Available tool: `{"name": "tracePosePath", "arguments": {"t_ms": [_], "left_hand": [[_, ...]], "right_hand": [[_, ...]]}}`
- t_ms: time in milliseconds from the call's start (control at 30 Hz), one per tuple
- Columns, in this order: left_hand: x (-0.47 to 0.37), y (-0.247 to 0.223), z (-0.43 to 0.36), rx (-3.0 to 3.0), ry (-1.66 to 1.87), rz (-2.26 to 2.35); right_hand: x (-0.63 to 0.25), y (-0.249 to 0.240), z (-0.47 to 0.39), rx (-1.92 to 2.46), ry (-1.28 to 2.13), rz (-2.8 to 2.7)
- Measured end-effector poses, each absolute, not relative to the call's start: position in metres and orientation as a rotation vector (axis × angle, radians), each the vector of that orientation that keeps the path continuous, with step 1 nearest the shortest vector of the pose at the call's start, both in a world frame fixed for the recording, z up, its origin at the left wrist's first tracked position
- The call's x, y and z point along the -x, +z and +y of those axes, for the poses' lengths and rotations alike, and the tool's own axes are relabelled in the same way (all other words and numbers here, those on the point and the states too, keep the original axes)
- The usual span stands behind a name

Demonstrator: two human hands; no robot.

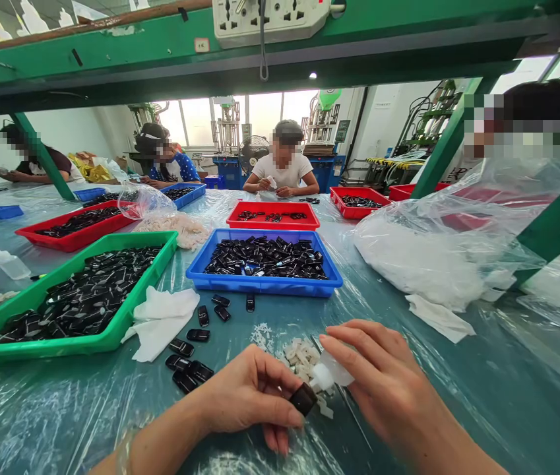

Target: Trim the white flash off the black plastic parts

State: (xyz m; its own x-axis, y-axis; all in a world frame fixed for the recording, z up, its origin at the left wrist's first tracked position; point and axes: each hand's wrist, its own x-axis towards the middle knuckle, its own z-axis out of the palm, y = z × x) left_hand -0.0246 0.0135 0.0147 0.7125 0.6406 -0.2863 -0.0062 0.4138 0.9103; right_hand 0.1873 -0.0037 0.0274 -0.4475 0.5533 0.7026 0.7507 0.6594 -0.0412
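Note:
Between the thumb and fingers of my left hand (252,396) is a small glossy black plastic part (303,399). My right hand (388,382) grips a translucent white squeeze bottle (334,371), its nozzle end pointing left at the black part; whether the two touch I cannot tell. Beneath and behind them lies a pile of small whitish rubbery pieces (302,355), with a thin metal rod (356,415) beside it. Several loose black parts (185,369) lie on the table left of my left hand.
A blue tray (264,285) and a green tray (106,342) hold many black parts, with a red tray (274,225) behind. White cloth (165,316) lies between trays. A clear plastic bag (423,257) sits right. A green shelf beam (161,63) crosses overhead. Several people sit around the table.

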Motion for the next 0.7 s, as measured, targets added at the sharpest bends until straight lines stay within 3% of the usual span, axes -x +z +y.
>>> {"name": "tracePosePath", "arguments": {"t_ms": [200, 700], "left_hand": [[0.0248, 0.0149, 0.0126, -1.078, 0.428, 0.694], [0.0257, 0.0138, 0.0126, -1.074, 0.437, 0.694]], "right_hand": [[-0.1911, 0.0344, -0.0055, 0.964, -0.521, -2.288], [-0.1869, 0.0318, -0.0054, 0.878, -0.520, -2.235]]}}
